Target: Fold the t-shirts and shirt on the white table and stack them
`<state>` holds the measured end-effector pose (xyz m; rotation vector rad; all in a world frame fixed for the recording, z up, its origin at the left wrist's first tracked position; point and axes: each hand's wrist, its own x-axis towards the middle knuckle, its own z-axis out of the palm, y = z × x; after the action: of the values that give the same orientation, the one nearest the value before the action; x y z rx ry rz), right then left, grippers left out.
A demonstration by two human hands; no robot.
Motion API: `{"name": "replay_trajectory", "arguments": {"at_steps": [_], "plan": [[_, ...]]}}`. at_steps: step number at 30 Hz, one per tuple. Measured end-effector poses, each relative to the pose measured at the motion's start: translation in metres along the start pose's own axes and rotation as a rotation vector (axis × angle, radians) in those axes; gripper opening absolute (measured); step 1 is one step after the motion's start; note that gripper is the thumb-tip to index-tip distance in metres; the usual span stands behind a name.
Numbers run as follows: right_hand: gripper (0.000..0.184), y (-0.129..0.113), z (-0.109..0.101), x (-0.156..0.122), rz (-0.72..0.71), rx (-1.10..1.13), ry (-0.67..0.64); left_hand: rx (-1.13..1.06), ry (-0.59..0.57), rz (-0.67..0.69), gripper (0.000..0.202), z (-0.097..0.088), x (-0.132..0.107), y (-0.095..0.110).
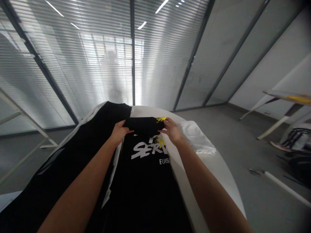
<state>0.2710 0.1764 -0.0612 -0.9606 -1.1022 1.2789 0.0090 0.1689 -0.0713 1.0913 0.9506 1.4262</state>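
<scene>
A black T-shirt (145,187) with white lettering and a yellow print lies lengthwise on a white table (228,181). Its far end is folded over into a band, raised at the far side. My left hand (120,132) pinches the left end of that band, thumb and fingers closed on the cloth. At the right end, by the yellow print, my right hand (172,130) grips the fabric in the same way. The folded band partly covers the upper lettering.
Another black garment (80,145) is spread along the left of the table. A folded white cloth (198,137) lies at the right. Glass partitions with blinds (160,64) stand behind. A white metal frame (21,113) is at left, and a table (286,97) at far right.
</scene>
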Motion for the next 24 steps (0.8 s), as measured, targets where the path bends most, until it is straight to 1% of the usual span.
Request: {"name": "replay_trajectory", "arguments": {"at_steps": [4, 8, 9, 11, 13, 15, 18, 20, 24], "plan": [[0.025, 0.000, -0.007, -0.001, -0.029, 0.031, -0.082, -0.020, -0.037, -0.002, 0.038, -0.003, -0.001, 0.003], [0.027, 0.001, -0.011, -0.001, -0.043, -0.028, -0.156, -0.017, -0.078, -0.019, 0.035, -0.008, 0.000, 0.002], [0.027, 0.001, -0.012, -0.001, -0.065, -0.052, -0.172, -0.006, -0.085, -0.009, 0.034, -0.009, 0.001, 0.001], [0.025, 0.002, -0.012, -0.001, -0.156, -0.114, -0.191, 0.044, -0.087, 0.049, 0.031, -0.012, 0.002, 0.000], [0.022, 0.003, -0.013, -0.001, -0.261, -0.194, -0.182, 0.129, -0.084, 0.138, 0.027, -0.014, 0.002, -0.001], [0.019, 0.004, -0.013, -0.002, -0.313, -0.283, -0.158, 0.206, -0.087, 0.202, 0.025, -0.015, 0.002, -0.001], [0.018, 0.008, -0.015, 0.000, -0.303, -0.403, -0.116, 0.247, -0.107, 0.186, 0.027, -0.015, 0.002, 0.001], [0.018, 0.008, -0.017, 0.001, -0.285, -0.447, -0.116, 0.266, -0.137, 0.160, 0.028, -0.016, 0.002, 0.002], [0.017, 0.003, -0.020, -0.001, -0.322, -0.543, -0.216, 0.309, -0.205, 0.168, 0.031, -0.021, 0.004, 0.003]]}}
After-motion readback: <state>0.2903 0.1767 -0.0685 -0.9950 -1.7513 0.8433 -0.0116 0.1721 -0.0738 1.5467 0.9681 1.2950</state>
